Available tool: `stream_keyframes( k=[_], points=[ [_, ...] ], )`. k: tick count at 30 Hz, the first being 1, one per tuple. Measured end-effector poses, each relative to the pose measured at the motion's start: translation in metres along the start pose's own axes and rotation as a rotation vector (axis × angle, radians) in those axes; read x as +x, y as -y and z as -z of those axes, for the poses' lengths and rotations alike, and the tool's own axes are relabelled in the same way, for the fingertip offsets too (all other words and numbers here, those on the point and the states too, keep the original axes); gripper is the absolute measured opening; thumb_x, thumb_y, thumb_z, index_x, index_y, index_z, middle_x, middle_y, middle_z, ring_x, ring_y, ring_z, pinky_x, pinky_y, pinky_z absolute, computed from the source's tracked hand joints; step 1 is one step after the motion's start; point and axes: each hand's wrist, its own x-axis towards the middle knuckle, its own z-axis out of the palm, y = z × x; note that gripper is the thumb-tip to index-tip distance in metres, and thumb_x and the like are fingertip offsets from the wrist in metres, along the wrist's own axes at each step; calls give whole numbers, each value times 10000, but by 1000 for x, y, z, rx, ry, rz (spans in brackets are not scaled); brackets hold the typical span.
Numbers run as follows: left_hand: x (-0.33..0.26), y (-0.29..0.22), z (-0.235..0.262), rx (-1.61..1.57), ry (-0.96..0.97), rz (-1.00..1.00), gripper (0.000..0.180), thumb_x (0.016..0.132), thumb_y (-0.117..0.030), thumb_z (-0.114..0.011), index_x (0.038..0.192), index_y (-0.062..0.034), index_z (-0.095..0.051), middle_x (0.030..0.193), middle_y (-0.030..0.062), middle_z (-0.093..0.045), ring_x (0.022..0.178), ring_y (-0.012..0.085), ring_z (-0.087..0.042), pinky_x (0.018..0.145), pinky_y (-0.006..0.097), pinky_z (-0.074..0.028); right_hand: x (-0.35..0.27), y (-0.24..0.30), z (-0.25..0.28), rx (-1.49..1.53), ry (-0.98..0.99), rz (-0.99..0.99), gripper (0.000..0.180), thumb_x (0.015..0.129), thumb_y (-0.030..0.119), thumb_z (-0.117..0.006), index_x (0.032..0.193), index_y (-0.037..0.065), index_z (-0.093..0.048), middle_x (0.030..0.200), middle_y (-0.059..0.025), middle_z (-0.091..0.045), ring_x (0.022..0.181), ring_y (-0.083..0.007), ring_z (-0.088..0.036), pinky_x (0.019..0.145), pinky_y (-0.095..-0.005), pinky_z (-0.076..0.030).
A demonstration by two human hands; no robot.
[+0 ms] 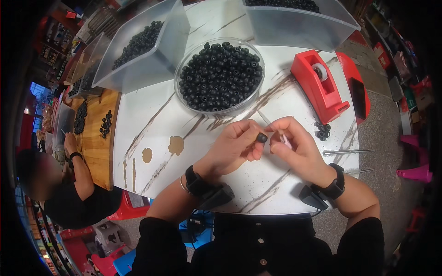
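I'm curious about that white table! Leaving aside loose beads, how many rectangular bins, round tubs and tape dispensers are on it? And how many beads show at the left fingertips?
Translucent rectangular bins: 2
Round clear tub: 1
Red tape dispenser: 1
Black bead at the left hand's fingertips: 1
Total: 5

Pale thing (286, 140) in right hand (297, 145) mostly covered by fingers; kind cannot be told. Lower end of thin rod (263, 116) lost among fingers; whether it touches black bead (262, 137), too small to tell. Upper-right bin (304, 34) cut off by top edge. Lower beads in round tub (221, 113) hidden under upper ones. Co-worker (83, 204): head blurred. Goods on left shelves (51, 48) too small to name.
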Motion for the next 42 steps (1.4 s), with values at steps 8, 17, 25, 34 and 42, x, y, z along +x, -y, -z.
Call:
stream_keyframes(
  k=[8,17,25,34,42],
  points=[
    [0,1,-5,162,45,49,224,904,-233,-453,821,-34,-513,688,34,-542,567,82,-520,519,191,-427,0,2,5,46,33,-96,218,797,95,-598,934,30,-442,780,0,-469,695,-43,-391,623,-191,-330],
    [-4,-13,-3,90,121,9,209,891,-243,-473,866,-38,-501,772,51,-556,634,91,-535,546,179,-435,4,14,4,170,11,-208,169,850,111,-522,974,10,-465,798,-6,-474,740,-59,-488,685,-204,-386],
    [-3,-77,24,-104,-54,-318,213,890,-172,-442,990,12,-482,855,45,-456,665,67,-398,475,149,-294,4,17,5,163,-14,-276,152,865,128,-504,960,10,-487,822,-9,-489,732,-59,-497,694,-201,-395],
    [51,-109,58,1601,-348,-258,179,713,-165,-671,826,-63,-576,513,-34,-398,503,59,-359,473,231,-304,4,18,2,107,9,-299,137,868,136,-501,934,16,-505,819,-1,-500,708,-52,-485,684,-198,-390],
    [58,-104,48,1725,-265,-223,233,684,-184,-688,775,-37,-532,606,77,-515,585,211,-498,548,309,-397,4,17,3,112,8,-305,140,868,148,-498,921,19,-511,818,1,-508,712,-52,-491,686,-201,-392]
  ],
)
